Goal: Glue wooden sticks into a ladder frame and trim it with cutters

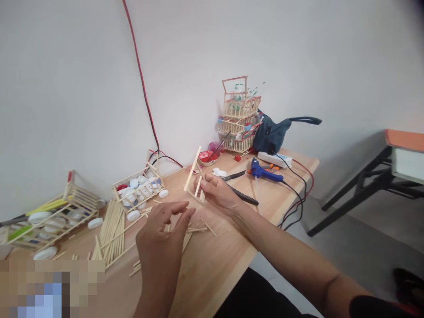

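Observation:
My right hand (217, 192) pinches a small frame of thin wooden sticks (193, 170), held tilted above the table. My left hand (164, 229) hovers just left of it, apart from the frame. Its fingers are bent, with thumb and index tips close together and nothing visible between them. Below the hands lie short cut stick pieces (197, 229). A pile of long sticks (112, 232) rests to the left. Beyond the right hand are black-handled cutters (243, 194) and a blue hot glue gun (265, 171).
Two stick carts with white cap wheels stand at left, a nearer one (49, 225) and a farther one (139, 190), both holding bottle caps. A tiered stick rack (240, 119), a dark blue bag (271, 132) and a white power strip (274, 159) are at the back. Cables hang over the table's right edge.

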The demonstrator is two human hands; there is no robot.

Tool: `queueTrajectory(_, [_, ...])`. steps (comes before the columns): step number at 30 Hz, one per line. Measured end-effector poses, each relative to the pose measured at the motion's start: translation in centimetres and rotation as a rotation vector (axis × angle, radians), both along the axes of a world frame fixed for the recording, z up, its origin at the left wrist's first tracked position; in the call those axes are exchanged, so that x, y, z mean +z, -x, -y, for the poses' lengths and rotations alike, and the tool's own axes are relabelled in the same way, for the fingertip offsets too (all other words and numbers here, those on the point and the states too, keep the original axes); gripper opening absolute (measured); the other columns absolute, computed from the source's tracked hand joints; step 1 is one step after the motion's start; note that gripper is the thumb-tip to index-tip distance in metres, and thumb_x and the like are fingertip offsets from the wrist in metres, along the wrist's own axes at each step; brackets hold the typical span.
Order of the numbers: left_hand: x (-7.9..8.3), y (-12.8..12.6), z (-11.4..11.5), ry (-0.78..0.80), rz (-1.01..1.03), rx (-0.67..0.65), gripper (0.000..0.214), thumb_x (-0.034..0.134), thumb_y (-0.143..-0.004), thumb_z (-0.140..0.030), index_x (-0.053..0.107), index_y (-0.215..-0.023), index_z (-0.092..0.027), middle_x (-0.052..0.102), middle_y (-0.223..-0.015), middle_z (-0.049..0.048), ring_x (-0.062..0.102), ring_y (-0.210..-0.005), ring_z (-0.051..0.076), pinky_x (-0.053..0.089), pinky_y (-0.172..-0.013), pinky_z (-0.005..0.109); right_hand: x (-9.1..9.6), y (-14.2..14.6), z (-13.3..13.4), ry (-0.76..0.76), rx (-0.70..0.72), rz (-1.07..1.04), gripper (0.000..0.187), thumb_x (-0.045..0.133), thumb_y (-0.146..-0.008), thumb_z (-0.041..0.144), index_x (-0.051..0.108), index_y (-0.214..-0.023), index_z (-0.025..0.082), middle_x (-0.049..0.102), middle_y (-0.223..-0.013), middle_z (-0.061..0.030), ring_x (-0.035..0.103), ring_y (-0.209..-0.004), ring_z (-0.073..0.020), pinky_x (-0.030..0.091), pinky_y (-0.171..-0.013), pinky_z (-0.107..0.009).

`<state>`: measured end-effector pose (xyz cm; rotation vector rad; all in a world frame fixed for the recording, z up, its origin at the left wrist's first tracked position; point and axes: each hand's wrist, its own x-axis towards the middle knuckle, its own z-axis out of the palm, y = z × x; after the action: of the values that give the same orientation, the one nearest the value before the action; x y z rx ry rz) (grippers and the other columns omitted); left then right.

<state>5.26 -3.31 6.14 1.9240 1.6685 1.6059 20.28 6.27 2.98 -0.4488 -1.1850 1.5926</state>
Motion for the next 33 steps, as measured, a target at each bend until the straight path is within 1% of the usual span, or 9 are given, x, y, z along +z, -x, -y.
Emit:
queueTrajectory(4, [-0.7, 0.5, -1.0, 0.167, 0.077, 0.047, 0.019, 0.071, -0.073, -0.041, 0.076, -0.084, -0.025, 0.072, -0.082, -0.0022, 0.054, -0.061, 0.013, 0.045, -0.062, 0.027, -0.3, 0.0, -0.1, -0.089, -0.139, 0.154, 0.035, 0.074, -0.074, 0.048, 0.058, -0.080, 0.017, 0.052, -0.073, 0.0026, 0.046, -0.066, -0.0098, 0.036, -0.066, -0.023])
queueTrajectory(8, [-1.4, 0.6, -1.6, 0.313, 0.182, 0.055, 0.027, 0.071, -0.070, -0.046, 0.076, -0.084, -0.024, 0.073, -0.081, -0.0007, 0.056, -0.060, 0.014, 0.045, -0.061, 0.027, -0.1, 0.2, 0.4, -0.138, -0.219, 0.265, 0.034, 0.072, -0.074, 0.047, 0.059, -0.080, 0.017, 0.052, -0.073, 0.0025, 0.045, -0.067, -0.0106, 0.036, -0.064, -0.023])
queueTrajectory(10, [-1.7, 0.7, -1.8, 0.355, 0.224, 0.048, 0.028, 0.070, -0.070, -0.047, 0.076, -0.083, -0.022, 0.073, -0.080, 0.0003, 0.058, -0.062, 0.014, 0.045, -0.060, 0.027, -0.1, 0.3, 0.6, -0.157, -0.248, 0.301, 0.033, 0.071, -0.075, 0.047, 0.058, -0.079, 0.017, 0.051, -0.071, 0.0026, 0.045, -0.066, -0.0109, 0.035, -0.063, -0.023])
queueTrajectory(15, [-2.0, 0.6, -2.3, 0.399, 0.315, 0.039, 0.029, 0.071, -0.067, -0.047, 0.075, -0.073, -0.019, 0.071, -0.069, 0.0011, 0.058, -0.059, 0.015, 0.043, -0.056, 0.025, -0.3, 0.7, 0.7, -0.259, -0.313, 0.421, 0.028, 0.064, -0.082, 0.045, 0.059, -0.080, 0.017, 0.051, -0.074, 0.0015, 0.045, -0.068, -0.0114, 0.036, -0.064, -0.024])
queueTrajectory(20, [-2.0, 0.3, -2.5, 0.447, 0.385, 0.061, 0.029, 0.071, -0.065, -0.047, 0.074, -0.070, -0.018, 0.070, -0.066, 0.0018, 0.058, -0.059, 0.015, 0.043, -0.055, 0.024, -0.4, 0.7, 0.9, -0.309, -0.362, 0.489, 0.023, 0.061, -0.085, 0.039, 0.060, -0.079, 0.017, 0.052, -0.074, 0.0012, 0.045, -0.070, -0.0115, 0.036, -0.064, -0.024])
queueTrajectory(23, [-2.3, 0.3, -2.6, 0.468, 0.420, 0.070, 0.029, 0.073, -0.063, -0.046, 0.073, -0.067, -0.017, 0.069, -0.063, 0.0020, 0.058, -0.059, 0.015, 0.043, -0.055, 0.023, -0.1, 0.7, 1.0, -0.315, -0.364, 0.512, 0.022, 0.061, -0.085, 0.037, 0.061, -0.079, 0.016, 0.053, -0.074, 0.0013, 0.046, -0.070, -0.0114, 0.036, -0.065, -0.024])
queueTrajectory(28, [-2.9, 0.4, -2.8, 0.477, 0.483, 0.053, 0.030, 0.075, -0.060, -0.046, 0.073, -0.067, -0.016, 0.069, -0.063, 0.0021, 0.058, -0.059, 0.014, 0.042, -0.056, 0.023, -0.1, 0.7, 1.1, -0.271, -0.336, 0.509, 0.022, 0.062, -0.084, 0.038, 0.062, -0.080, 0.016, 0.054, -0.072, 0.0020, 0.044, -0.065, -0.0105, 0.034, -0.061, -0.023])
queueTrajectory(33, [-3.0, 0.5, -2.8, 0.478, 0.474, 0.031, 0.034, 0.075, -0.061, -0.048, 0.073, -0.070, -0.015, 0.069, -0.064, 0.0028, 0.058, -0.059, 0.014, 0.042, -0.055, 0.023, -0.1, 0.7, 0.9, -0.260, -0.337, 0.508, 0.021, 0.063, -0.083, 0.037, 0.062, -0.080, 0.016, 0.056, -0.073, 0.0022, 0.045, -0.065, -0.0104, 0.034, -0.060, -0.023])
